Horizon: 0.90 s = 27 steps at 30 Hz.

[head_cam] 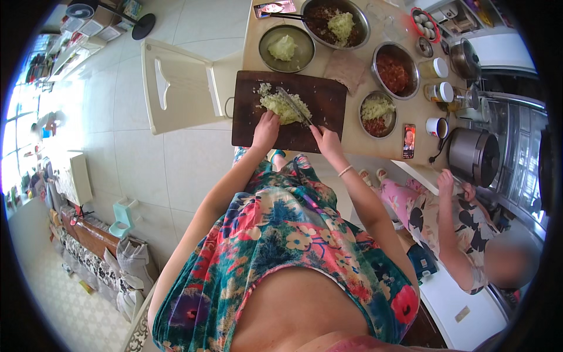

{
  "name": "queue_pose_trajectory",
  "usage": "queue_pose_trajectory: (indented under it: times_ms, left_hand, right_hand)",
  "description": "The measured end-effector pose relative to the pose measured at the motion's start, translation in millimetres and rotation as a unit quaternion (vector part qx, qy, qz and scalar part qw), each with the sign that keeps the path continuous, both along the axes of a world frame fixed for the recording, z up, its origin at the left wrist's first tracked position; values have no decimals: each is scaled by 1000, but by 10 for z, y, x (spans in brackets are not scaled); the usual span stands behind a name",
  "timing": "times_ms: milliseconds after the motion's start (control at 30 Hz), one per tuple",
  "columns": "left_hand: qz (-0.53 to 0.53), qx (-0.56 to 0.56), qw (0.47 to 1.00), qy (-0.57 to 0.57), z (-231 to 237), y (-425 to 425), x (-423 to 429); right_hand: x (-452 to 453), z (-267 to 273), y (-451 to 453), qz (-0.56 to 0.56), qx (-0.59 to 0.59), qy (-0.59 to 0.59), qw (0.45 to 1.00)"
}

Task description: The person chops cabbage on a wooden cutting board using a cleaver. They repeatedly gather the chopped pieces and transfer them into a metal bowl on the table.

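A dark wooden cutting board (327, 99) lies at the table's near edge. Finely chopped pale-green vegetable (279, 105), perhaps cabbage, is heaped on it, with loose bits scattered around. My right hand (326, 140) grips the handle of a kitchen knife (295, 105), whose blade slants up and left across the heap. At the heap's near left side, my left hand (266, 127) touches the chopped pieces with its fingertips. Just beyond the board stands a metal bowl (306, 61) with a pale-green squeezed lump (283, 47) in it.
A large bowl (367, 24) with chopsticks, a bowl of red meat (396, 70) and a smaller mixed bowl (378, 114) stand around the board. Jars (433, 68), a phone (408, 141) and a rice cooker (468, 156) are on the right. Another person (453, 215) sits there. A white chair (184, 88) stands left.
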<state>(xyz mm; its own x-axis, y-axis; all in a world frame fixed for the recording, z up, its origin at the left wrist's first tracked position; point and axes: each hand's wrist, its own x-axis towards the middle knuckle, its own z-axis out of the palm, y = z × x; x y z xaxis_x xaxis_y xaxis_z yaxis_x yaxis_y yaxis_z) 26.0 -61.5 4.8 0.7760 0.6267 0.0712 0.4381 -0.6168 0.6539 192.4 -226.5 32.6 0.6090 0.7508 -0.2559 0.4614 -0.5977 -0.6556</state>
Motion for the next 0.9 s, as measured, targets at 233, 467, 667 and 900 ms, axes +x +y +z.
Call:
queue_pose_trajectory:
  times_ms: [233,467,667,900]
  left_hand:
    - [11,-2,1000,-6,17,-18,-67]
    - [8,0,1000,-8,34,3,-44]
    - [4,-4,1000,-2,60,17,-71]
    - [11,12,1000,-13,133,58,-69]
  right_hand:
    - [51,197,55,2,-26,8,1000]
    - [135,-26,-10,4,-18,-10,1000]
    - [46,-81,-92,-7,-53,-11,999]
    - [56,128,-28,-2,-30,1,1000]
